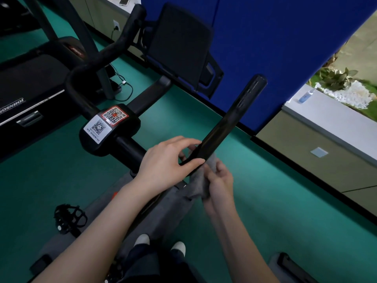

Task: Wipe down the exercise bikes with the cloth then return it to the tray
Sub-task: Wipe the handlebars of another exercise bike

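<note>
A black exercise bike fills the middle of the view, its handlebar hub (110,129) bearing two QR-code stickers. The right handlebar grip (230,119) slants up toward the blue wall. My left hand (169,158) grips the near end of that bar, thumb under and fingers over it. Just below, my right hand (221,180) holds a grey cloth (201,180) bunched against the underside of the bar. Part of the cloth is hidden behind the bar and my fingers. No tray is in view.
A black tablet holder (179,48) stands beyond the handlebars. A treadmill (30,84) lies at the left with cables (122,84) on the green floor. A pedal (70,216) is at lower left. A blue bottle (306,96) stands on the grey ledge at right.
</note>
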`<state>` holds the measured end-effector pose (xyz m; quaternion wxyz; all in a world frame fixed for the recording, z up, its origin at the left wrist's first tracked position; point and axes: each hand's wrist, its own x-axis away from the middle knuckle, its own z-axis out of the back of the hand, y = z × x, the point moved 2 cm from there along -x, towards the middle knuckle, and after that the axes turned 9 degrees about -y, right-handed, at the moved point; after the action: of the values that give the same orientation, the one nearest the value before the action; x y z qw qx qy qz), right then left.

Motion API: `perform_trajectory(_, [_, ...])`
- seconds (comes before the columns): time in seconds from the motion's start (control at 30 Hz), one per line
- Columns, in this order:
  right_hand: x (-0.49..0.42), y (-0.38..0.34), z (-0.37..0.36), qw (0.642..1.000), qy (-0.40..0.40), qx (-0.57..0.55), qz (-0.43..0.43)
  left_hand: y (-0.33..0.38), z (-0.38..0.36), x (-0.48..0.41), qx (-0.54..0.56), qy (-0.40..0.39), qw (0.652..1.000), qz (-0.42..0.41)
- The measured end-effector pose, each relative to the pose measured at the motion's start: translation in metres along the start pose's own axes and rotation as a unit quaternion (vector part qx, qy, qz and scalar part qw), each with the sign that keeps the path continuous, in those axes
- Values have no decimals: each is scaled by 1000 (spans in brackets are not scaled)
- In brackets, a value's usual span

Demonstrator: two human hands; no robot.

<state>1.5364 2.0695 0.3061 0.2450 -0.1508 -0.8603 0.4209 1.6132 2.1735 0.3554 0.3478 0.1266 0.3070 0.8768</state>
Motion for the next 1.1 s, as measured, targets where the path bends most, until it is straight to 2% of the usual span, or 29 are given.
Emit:
perform_trajectory(0.17, [-12,-29,13,996,59,-38,52,2,1,1,9,-16,1000,7])
perform_trajectory(0.27, [-6,-44,24,984,93,71,137,3,4,-1,44,-32,998,1])
perform_trajectory(0.33, [-3,-58,24,945,103,227,212,3,5,-3,65,-39,997,-3])
perform_trajectory(0.43, [-4,-77,7,847,43,448,283,3,6,-4,67,-49,997,-10])
perform_trajectory(0.53, [-7,-90,-14,764,-32,564,311,2,9,-4,77,-66,995,-22])
perform_trajectory(0.63, [-8,-96,-32,732,-91,617,275,-1,14,-3,79,-90,992,-42])
perform_trajectory(0.77, [-10,-96,-60,684,-140,679,226,-15,28,0,4,-103,993,-64])
perform_trajectory(0.9, [-12,-89,-83,648,-191,727,122,-32,37,-2,-4,-128,987,-94])
perform_trajectory(1.03, [-19,-77,-95,554,-215,804,-4,-39,36,-4,5,-137,984,-115])
perform_trajectory(1.1, [-22,-72,-97,528,-193,826,-35,-40,36,-3,-1,-138,983,-123])
